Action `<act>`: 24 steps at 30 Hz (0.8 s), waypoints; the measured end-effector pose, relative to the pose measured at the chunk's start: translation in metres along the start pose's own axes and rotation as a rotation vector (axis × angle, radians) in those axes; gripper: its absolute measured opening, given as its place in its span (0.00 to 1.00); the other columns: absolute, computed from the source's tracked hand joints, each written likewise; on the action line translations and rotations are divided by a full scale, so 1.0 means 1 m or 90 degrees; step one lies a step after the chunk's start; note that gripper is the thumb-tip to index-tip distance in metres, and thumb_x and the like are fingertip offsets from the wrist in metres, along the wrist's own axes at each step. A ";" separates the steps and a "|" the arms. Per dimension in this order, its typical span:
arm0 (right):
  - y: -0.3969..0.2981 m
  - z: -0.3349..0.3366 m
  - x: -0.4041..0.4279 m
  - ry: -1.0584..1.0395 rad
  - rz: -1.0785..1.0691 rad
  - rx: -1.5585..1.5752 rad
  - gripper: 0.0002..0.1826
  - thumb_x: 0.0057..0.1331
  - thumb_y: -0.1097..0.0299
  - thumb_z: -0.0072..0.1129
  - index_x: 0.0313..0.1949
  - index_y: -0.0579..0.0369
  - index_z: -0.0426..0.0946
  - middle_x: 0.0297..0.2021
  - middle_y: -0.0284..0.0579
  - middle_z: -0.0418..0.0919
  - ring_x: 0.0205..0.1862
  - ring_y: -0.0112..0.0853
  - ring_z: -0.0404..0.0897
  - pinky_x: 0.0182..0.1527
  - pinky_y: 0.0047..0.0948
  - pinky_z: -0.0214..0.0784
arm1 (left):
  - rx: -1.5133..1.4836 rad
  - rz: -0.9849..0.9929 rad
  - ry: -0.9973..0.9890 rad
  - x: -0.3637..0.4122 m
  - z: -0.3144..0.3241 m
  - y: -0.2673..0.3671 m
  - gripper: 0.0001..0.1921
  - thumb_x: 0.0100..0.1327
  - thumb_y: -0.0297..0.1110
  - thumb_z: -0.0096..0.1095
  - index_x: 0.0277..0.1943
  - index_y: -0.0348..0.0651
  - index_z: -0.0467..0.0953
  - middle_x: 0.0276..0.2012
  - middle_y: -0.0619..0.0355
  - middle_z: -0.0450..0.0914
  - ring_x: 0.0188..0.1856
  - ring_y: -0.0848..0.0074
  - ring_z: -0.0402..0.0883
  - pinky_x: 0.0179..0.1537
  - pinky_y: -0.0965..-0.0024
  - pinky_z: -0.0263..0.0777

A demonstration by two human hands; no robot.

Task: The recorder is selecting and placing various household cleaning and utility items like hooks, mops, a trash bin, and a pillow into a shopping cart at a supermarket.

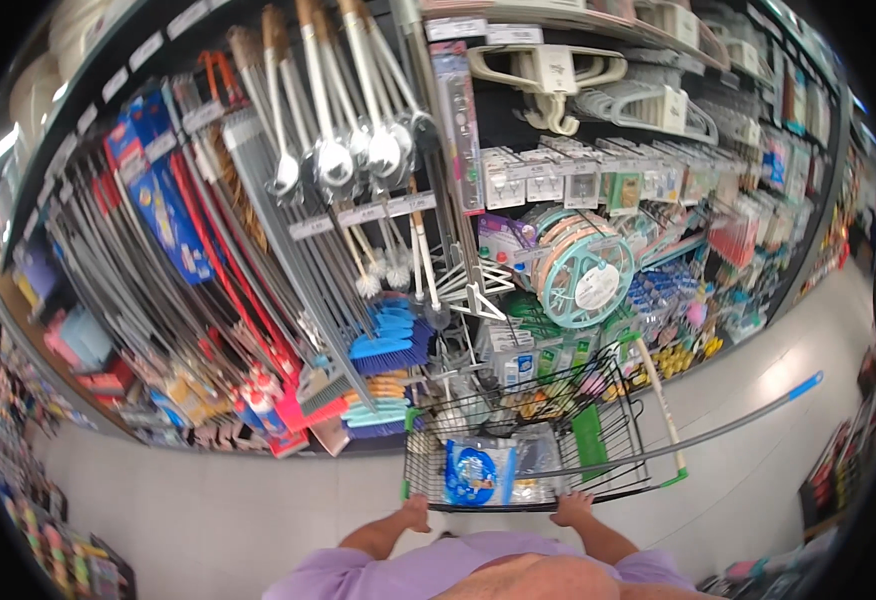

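A black wire shopping cart point(483, 508) with green corner pieces stands right in front of me. My left hand point(417, 514) grips its near rim by the left corner. Further right along the same rim, my right hand point(574, 508) takes hold as well. Inside the basket lies a blue-and-white plastic package point(475, 472) bearing print. Beside it is a clear plastic bag point(537, 457), its contents hard to make out. A long grey pole point(730, 429) with a blue end sticks out of the cart to the right, across the cart's handle bar point(659, 390).
Ahead, a store shelf holds hanging ladles or spoons point(333, 161), blue broom heads point(389, 341), clothes hangers point(550, 67) and a round turquoise hanger rack point(588, 281). Low displays stand at the right point(843, 472) and left point(70, 555). Pale floor point(220, 502) runs along the shelf.
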State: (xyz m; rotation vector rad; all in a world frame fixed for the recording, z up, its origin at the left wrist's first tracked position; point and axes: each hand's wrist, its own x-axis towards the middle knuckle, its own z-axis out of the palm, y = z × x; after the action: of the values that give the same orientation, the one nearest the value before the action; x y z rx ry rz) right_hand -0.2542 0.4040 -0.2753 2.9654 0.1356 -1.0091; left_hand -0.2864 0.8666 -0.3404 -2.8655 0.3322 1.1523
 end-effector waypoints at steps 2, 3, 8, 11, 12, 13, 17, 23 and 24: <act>-0.004 -0.011 -0.005 -0.009 -0.001 -0.022 0.47 0.56 0.36 0.62 0.69 0.50 0.65 0.68 0.61 0.62 0.72 0.56 0.57 0.70 0.67 0.40 | 0.019 -0.025 -0.034 -0.001 -0.004 0.004 0.63 0.50 0.62 0.72 0.74 0.28 0.42 0.74 0.35 0.48 0.77 0.46 0.44 0.75 0.50 0.46; -0.009 -0.020 -0.010 -0.044 0.010 -0.016 0.48 0.58 0.35 0.60 0.70 0.51 0.61 0.70 0.60 0.60 0.74 0.55 0.54 0.71 0.66 0.37 | -0.001 -0.037 -0.042 -0.002 -0.004 0.005 0.63 0.51 0.61 0.72 0.75 0.30 0.40 0.76 0.37 0.45 0.78 0.47 0.40 0.75 0.47 0.44; -0.006 -0.026 -0.009 -0.084 0.026 -0.015 0.49 0.61 0.35 0.57 0.72 0.52 0.57 0.72 0.59 0.57 0.75 0.54 0.52 0.72 0.66 0.35 | -0.033 -0.046 -0.072 -0.012 -0.022 0.017 0.61 0.54 0.56 0.69 0.76 0.31 0.34 0.78 0.40 0.38 0.79 0.49 0.36 0.76 0.48 0.39; -0.004 -0.027 -0.008 -0.078 0.028 -0.025 0.49 0.61 0.35 0.58 0.72 0.52 0.57 0.72 0.59 0.57 0.75 0.55 0.53 0.72 0.65 0.36 | -0.036 -0.044 -0.069 -0.016 -0.027 0.020 0.61 0.54 0.55 0.69 0.76 0.32 0.34 0.78 0.40 0.38 0.80 0.50 0.35 0.76 0.48 0.39; -0.004 -0.029 -0.009 -0.080 0.027 -0.030 0.49 0.61 0.35 0.58 0.72 0.52 0.57 0.72 0.59 0.57 0.75 0.55 0.53 0.72 0.65 0.36 | -0.037 -0.045 -0.072 -0.016 -0.027 0.020 0.60 0.54 0.55 0.69 0.76 0.32 0.35 0.78 0.41 0.38 0.80 0.51 0.35 0.76 0.49 0.39; -0.005 -0.031 -0.010 -0.080 0.023 -0.026 0.49 0.60 0.35 0.58 0.72 0.52 0.58 0.72 0.59 0.57 0.75 0.55 0.53 0.72 0.65 0.37 | -0.041 -0.045 -0.072 -0.017 -0.026 0.021 0.60 0.54 0.55 0.69 0.76 0.32 0.35 0.78 0.41 0.38 0.80 0.51 0.35 0.76 0.49 0.39; -0.001 -0.023 -0.007 -0.051 0.017 -0.021 0.47 0.59 0.34 0.60 0.69 0.53 0.63 0.70 0.62 0.60 0.73 0.57 0.56 0.71 0.65 0.40 | -0.042 -0.040 -0.080 -0.019 -0.033 0.023 0.61 0.54 0.55 0.70 0.77 0.33 0.34 0.78 0.41 0.37 0.80 0.51 0.35 0.76 0.49 0.39; -0.003 -0.020 -0.005 -0.054 0.022 -0.024 0.47 0.59 0.34 0.60 0.68 0.53 0.63 0.70 0.62 0.60 0.73 0.57 0.56 0.71 0.66 0.39 | -0.053 -0.040 -0.078 -0.017 -0.029 0.018 0.64 0.52 0.57 0.72 0.77 0.35 0.32 0.78 0.42 0.38 0.80 0.50 0.34 0.76 0.49 0.38; -0.003 -0.020 -0.004 -0.055 0.022 -0.025 0.47 0.59 0.34 0.60 0.68 0.53 0.63 0.70 0.62 0.60 0.73 0.57 0.56 0.71 0.66 0.39 | -0.059 -0.041 -0.081 -0.017 -0.028 0.018 0.63 0.53 0.56 0.72 0.77 0.35 0.32 0.78 0.42 0.37 0.80 0.51 0.34 0.77 0.49 0.37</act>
State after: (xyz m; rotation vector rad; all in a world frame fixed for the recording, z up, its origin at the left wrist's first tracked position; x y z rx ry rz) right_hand -0.2459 0.4069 -0.2570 2.8732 0.1006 -1.1150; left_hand -0.2828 0.8489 -0.3074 -2.8370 0.1858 1.3652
